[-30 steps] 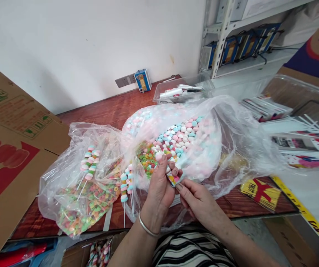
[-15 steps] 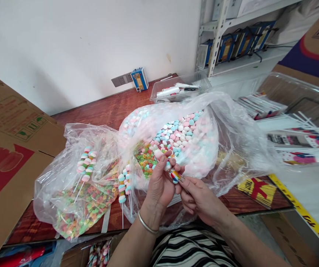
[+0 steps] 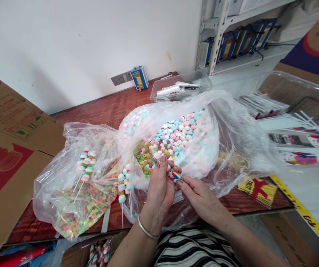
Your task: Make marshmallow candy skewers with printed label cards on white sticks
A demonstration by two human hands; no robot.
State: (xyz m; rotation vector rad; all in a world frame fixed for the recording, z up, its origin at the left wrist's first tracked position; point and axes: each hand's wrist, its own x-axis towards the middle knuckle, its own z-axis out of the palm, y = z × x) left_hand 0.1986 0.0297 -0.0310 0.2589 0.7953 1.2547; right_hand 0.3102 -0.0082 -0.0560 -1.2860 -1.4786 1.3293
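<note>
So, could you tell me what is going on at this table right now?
A person is working with both hands over open plastic bags of candy. The left hand and right hand meet on a small multicoloured candy piece, pinched between their fingertips. Behind them lies the big bag of pastel candies; to the left, a bag of coloured rings with finished candy skewers resting on it.

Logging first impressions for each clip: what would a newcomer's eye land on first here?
Probably the big clear bag of pastel candies at the table's centre. Just in front of it, the left hand and right hand pinch a small striped candy piece between them. Left lies a second bag holding colourful rings and finished candy skewers.
</note>
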